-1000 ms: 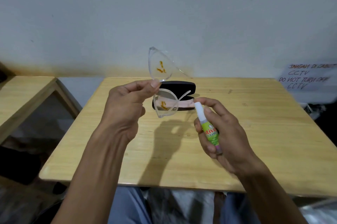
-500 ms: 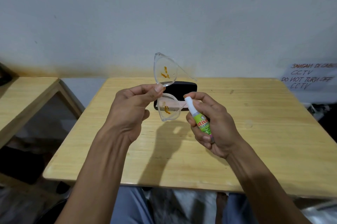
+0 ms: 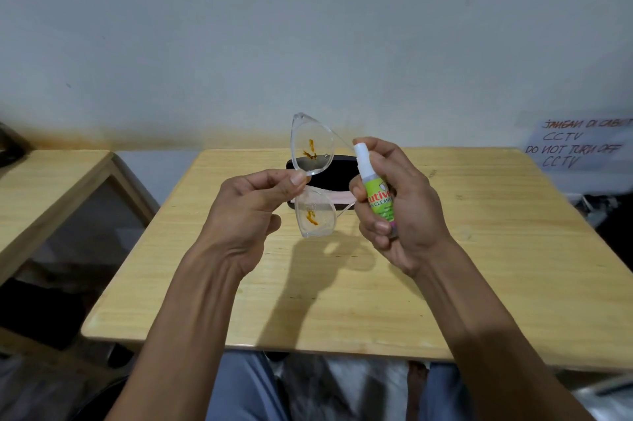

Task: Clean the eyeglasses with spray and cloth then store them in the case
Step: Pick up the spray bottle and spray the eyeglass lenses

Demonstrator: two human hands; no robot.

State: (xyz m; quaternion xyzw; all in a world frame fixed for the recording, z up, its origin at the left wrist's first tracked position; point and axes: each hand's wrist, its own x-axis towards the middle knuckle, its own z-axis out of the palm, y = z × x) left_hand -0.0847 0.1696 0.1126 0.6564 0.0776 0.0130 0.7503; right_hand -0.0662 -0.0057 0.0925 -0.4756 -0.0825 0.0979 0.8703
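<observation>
Eyeglasses (image 3: 311, 180) with orange smears are pinched at the bridge by the left hand (image 3: 253, 215) above the table (image 3: 479, 266) — spraying step. Right hand (image 3: 400, 208) grips the spray bottle (image 3: 375, 194), nozzle beside the upper lens; next — press the nozzle, I think

Before you: light wooden table (image 3: 496, 283) against pale grey wall (image 3: 308, 26), brownish stain along wall base. At your left, second wooden table (image 3: 51, 180). At right, handwritten paper sign (image 3: 579, 150) reading "DO NOT TURN OFF CCTV".
</observation>
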